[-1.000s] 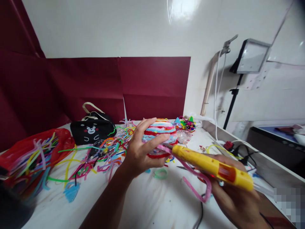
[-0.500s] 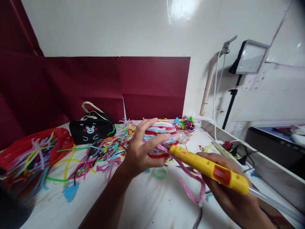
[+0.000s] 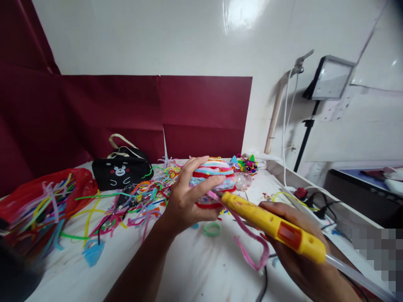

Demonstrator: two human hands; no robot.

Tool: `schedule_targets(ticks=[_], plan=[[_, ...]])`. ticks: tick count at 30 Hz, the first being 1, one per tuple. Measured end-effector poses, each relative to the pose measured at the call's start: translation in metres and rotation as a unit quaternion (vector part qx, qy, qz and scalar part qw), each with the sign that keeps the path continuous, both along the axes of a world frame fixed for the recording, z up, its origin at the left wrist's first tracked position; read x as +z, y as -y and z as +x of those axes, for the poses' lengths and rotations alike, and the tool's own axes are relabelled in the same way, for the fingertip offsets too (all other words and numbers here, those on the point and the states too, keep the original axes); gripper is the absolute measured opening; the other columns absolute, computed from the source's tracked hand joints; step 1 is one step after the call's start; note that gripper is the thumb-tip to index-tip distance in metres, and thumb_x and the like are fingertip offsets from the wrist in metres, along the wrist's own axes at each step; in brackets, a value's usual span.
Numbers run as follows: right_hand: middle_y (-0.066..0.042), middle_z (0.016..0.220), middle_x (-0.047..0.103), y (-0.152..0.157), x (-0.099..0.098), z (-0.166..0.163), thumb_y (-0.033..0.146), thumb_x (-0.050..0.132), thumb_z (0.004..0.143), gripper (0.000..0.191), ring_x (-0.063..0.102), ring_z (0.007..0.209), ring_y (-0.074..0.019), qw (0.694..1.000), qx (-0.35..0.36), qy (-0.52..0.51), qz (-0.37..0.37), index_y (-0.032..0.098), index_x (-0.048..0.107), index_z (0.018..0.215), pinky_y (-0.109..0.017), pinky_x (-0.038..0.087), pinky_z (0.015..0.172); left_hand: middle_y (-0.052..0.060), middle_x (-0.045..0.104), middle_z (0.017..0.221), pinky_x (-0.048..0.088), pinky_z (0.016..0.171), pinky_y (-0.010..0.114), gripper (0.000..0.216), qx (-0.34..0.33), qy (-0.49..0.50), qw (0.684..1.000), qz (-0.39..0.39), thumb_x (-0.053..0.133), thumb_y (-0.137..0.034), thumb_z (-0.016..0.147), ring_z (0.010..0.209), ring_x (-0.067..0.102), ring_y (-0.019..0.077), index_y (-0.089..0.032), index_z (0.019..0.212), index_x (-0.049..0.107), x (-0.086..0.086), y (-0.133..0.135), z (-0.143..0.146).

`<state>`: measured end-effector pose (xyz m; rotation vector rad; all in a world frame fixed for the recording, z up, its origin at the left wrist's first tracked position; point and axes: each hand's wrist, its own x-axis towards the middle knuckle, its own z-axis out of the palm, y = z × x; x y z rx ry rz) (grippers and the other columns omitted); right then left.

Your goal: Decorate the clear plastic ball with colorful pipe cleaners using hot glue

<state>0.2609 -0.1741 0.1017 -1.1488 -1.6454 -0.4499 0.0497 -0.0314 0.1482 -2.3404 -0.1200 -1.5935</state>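
Observation:
My left hand [image 3: 189,195] is wrapped around the left side of a rounded form [image 3: 214,172] covered in striped fuzzy pipe cleaners, red, blue, white and pink. A pink pipe cleaner [image 3: 262,251] trails from it and loops down over the table. My right hand [image 3: 299,243] grips a yellow hot glue gun [image 3: 273,226] with an orange switch. A clear glue stick [image 3: 352,272] sticks out of its rear end. The gun's nozzle meets the form beside my left fingers, close to the pink strand; the exact contact spot is hard to see.
Loose pipe cleaners [image 3: 141,201] litter the table's left side, near a red bag [image 3: 83,186] and a black bear-face bag [image 3: 119,174]. A green ring [image 3: 212,229] lies in front. Behind sit a colourful craft figure [image 3: 248,163] and, at right, a power strip [image 3: 324,220].
The glue gun and my right hand have shifted slightly to the left. The pink loop has moved a little with them. My left hand keeps its hold on the striped form.

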Motion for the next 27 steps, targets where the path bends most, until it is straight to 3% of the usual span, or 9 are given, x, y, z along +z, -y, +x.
schedule_targets(ticks=[4, 9, 27], plan=[[-0.003, 0.092, 0.077, -0.0007, 0.0046, -0.0012, 0.022, 0.061, 0.091, 0.023, 0.074, 0.076, -0.0205, 0.999, 0.000, 0.034, 0.037, 0.026, 0.060, 0.113, -0.028, 0.057, 0.064, 0.018, 0.047, 0.144, 0.047, 0.109, 0.056, 0.057, -0.002, -0.001, 1.000, -0.001, 0.082, -0.019, 0.067, 0.130, 0.054, 0.0361, -0.019, 0.120, 0.061, -0.0014, -0.0007, -0.0004], [-0.003, 0.097, 0.076, 0.0003, 0.0023, -0.0031, 0.026, 0.058, 0.095, 0.022, 0.073, 0.080, -0.0206, 0.999, -0.003, 0.039, 0.033, 0.025, 0.059, 0.116, -0.030, 0.056, 0.070, 0.018, 0.047, 0.145, 0.046, 0.110, 0.057, 0.058, -0.011, -0.006, 1.000, -0.006, 0.079, -0.014, 0.066, 0.132, 0.053, 0.0363, -0.019, 0.121, 0.061, -0.0014, 0.0000, 0.0004], [-0.002, 0.094, 0.074, 0.0053, -0.0027, 0.0038, 0.026, 0.060, 0.094, 0.019, 0.070, 0.075, -0.0186, 0.999, -0.008, 0.016, 0.041, 0.027, 0.062, 0.113, -0.026, 0.051, 0.057, 0.016, 0.048, 0.145, 0.048, 0.109, 0.055, 0.055, 0.003, -0.001, 1.000, -0.003, 0.077, -0.017, 0.068, 0.130, 0.055, 0.0339, -0.020, 0.121, 0.061, -0.0012, -0.0004, -0.0005]])
